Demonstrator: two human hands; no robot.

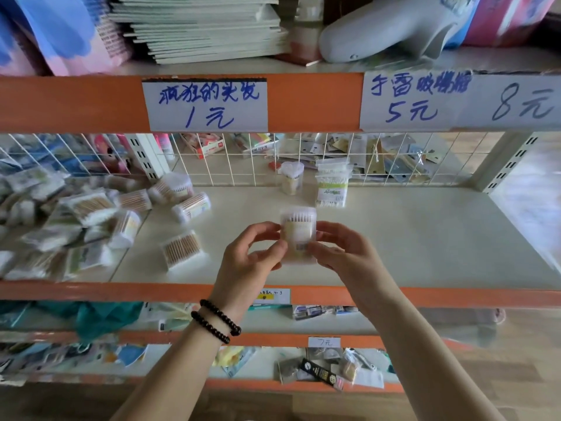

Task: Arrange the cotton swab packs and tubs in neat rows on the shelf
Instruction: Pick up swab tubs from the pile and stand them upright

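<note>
Both hands hold one clear cotton swab tub [298, 229] upright above the front of the white shelf [409, 238]. My left hand [252, 256] pinches its left side and my right hand [340, 253] pinches its right side near the barcode. At the back of the shelf stand a heart-shaped swab tub [292, 177] and a flat swab pack with a green label [332, 185], side by side against the wire grid. A loose heap of swab packs and tubs [91, 217] lies on the left part of the shelf, and one pack [182, 250] lies apart near the front.
A white wire grid [243, 162] closes the back of the shelf, with other goods behind it. Orange shelf rails [91, 103] carry handwritten price labels above and below. A white upright [510, 165] bounds the right end. Lower shelves hold small packaged items.
</note>
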